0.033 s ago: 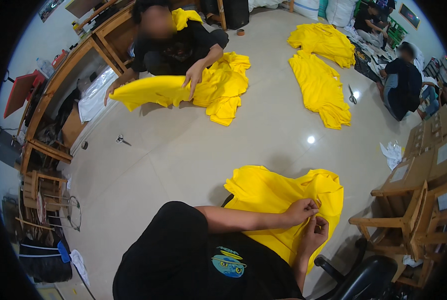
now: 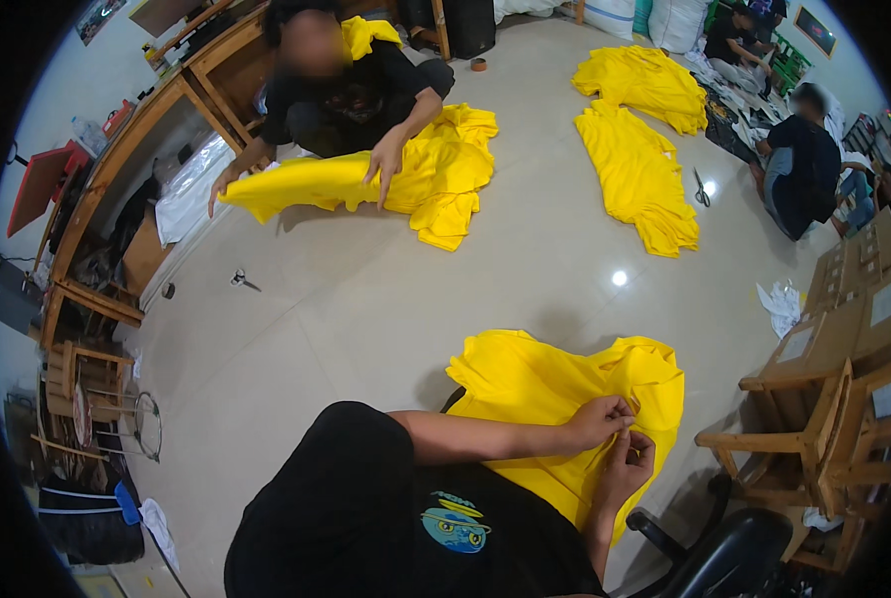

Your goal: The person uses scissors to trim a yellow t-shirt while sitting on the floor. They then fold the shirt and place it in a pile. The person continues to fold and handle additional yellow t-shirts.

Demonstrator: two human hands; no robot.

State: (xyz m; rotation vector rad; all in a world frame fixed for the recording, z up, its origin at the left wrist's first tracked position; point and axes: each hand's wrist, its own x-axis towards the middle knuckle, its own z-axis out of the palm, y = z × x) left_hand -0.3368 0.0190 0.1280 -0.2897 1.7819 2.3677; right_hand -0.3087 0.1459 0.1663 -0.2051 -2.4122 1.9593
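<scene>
A bright yellow shirt (image 2: 535, 384) lies spread and creased over my lap. My left hand (image 2: 601, 423) reaches across from the left, its fingers closed in a pinch at the raised folds of the cloth. Just below it, my right hand (image 2: 627, 466) has thumb and fingertips pinched together, almost touching the left fingertips. What is between the right fingertips is too small to make out.
Across the floor a seated co-worker spreads a yellow garment (image 2: 306, 184). More yellow garments (image 2: 640, 179) lie on the floor, with scissors (image 2: 703, 189) beside them and a second pair (image 2: 245, 280) left. A wooden stool (image 2: 784, 439) and black chair (image 2: 734, 553) stand at my right.
</scene>
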